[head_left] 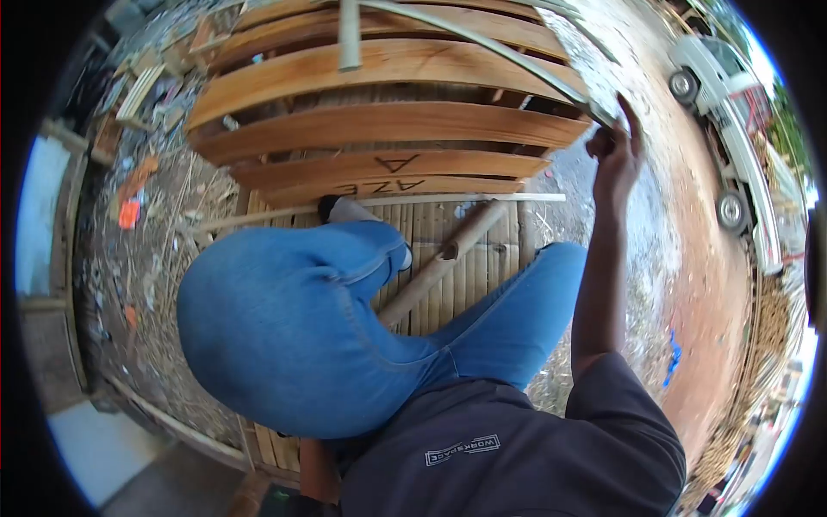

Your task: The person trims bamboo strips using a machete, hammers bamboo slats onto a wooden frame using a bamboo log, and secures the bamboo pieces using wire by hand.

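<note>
My right hand is raised at the right, pinching the end of a long, thin grey-green strip, which looks like split bamboo. From there the strip runs up and left across a slatted wooden frame, whose lower slats carry dark painted letters. Another short strip hangs over the top slats. Only part of my left forearm shows at the bottom, and the hand is hidden behind my bent leg. A split bamboo piece with a notch lies slanted between my legs.
I sit on a bamboo-slat platform. A thin pale stick lies across it, along the frame's base. Litter and chips cover the ground at left. A white truck and stacked poles stand at right.
</note>
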`<control>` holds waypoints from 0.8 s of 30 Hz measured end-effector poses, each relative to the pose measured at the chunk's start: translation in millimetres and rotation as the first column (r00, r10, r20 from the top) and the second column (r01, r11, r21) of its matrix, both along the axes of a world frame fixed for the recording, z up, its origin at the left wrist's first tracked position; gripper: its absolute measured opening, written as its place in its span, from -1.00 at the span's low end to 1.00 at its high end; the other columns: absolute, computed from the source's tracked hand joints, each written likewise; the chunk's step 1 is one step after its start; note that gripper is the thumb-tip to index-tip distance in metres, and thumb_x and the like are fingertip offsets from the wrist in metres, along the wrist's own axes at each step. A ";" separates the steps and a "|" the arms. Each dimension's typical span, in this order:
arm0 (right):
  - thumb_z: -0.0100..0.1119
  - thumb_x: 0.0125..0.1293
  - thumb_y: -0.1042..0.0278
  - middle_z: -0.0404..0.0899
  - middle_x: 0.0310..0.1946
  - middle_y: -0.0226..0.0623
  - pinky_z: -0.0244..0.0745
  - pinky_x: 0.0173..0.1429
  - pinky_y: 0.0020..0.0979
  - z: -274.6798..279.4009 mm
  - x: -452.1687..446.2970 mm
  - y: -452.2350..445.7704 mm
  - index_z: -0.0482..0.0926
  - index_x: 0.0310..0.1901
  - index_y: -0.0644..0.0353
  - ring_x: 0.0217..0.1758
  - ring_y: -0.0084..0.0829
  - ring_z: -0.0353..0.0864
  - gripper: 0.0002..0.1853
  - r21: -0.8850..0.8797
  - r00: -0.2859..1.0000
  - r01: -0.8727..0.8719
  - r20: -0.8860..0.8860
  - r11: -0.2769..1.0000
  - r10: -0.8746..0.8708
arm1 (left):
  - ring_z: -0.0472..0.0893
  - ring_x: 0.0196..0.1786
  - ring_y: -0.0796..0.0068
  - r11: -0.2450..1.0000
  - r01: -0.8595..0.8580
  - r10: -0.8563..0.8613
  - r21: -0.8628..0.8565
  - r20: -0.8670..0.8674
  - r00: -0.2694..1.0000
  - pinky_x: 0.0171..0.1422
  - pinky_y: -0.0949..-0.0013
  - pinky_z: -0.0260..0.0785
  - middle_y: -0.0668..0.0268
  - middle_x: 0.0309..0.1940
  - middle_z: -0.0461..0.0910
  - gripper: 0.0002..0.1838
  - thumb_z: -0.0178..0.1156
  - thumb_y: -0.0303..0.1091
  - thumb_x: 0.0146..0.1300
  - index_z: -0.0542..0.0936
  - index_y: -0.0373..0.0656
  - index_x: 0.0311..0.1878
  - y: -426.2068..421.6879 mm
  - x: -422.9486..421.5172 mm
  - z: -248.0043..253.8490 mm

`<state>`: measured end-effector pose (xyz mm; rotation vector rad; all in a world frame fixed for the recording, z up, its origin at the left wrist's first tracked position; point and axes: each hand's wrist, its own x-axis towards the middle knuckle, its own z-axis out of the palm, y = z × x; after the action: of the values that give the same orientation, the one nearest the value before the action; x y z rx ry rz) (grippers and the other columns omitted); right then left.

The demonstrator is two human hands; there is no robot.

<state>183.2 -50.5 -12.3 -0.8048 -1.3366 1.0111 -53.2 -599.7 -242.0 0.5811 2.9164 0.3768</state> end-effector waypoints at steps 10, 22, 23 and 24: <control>-0.19 0.61 0.33 0.21 -0.61 -0.58 0.11 -0.45 -0.52 -0.4 -3.4 1.4 0.40 0.38 0.25 -0.57 -0.69 0.12 -0.58 0.021 0.996 -0.055 -0.065 0.998 0.056 | 0.54 0.18 -0.11 1.000 -0.028 0.029 -0.009 0.114 0.993 0.20 -0.03 0.38 -0.17 0.11 0.54 -0.49 0.09 -0.07 0.46 0.48 -0.39 0.15 -24.5 15.3 17.9; -0.31 0.66 0.22 0.22 -0.60 -0.56 0.15 -0.43 -0.53 -8.7 -1.8 1.2 0.37 0.38 0.25 -0.56 -0.68 0.13 -0.55 0.036 0.985 -0.103 -0.136 0.994 0.107 | 0.62 0.07 -0.14 0.930 -0.253 0.305 0.268 -0.176 0.936 0.08 0.02 0.46 -0.21 0.02 0.59 -0.53 0.05 -0.13 0.51 0.49 -0.44 0.13 -5.7 -4.6 117.8; -0.31 0.66 0.22 0.23 -0.59 -0.56 0.16 -0.43 -0.53 -7.1 -2.4 0.8 0.37 0.38 0.25 -0.56 -0.68 0.14 -0.55 0.036 0.986 -0.097 -0.133 0.995 0.100 | 0.65 0.00 -0.17 0.896 -0.283 0.379 0.341 -0.258 0.889 0.02 0.03 0.49 -0.23 -0.04 0.62 -0.56 0.03 -0.16 0.53 0.50 -0.46 0.12 0.7 -16.1 142.5; -0.30 0.66 0.23 0.24 -0.59 -0.55 0.16 -0.43 -0.53 -5.7 -2.1 0.5 0.37 0.38 0.25 -0.56 -0.68 0.15 -0.55 0.036 0.987 -0.090 -0.129 0.995 0.094 | 0.66 0.01 -0.18 0.855 -0.048 0.311 0.516 -0.436 0.845 0.01 0.01 0.49 -0.22 -0.05 0.63 -0.60 -0.01 -0.24 0.56 0.49 -0.50 0.07 -3.1 -36.4 152.3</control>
<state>181.1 -50.0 -18.0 -0.6483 -1.2830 1.0951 -89.6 -602.7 -89.7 0.5116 3.4044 1.1883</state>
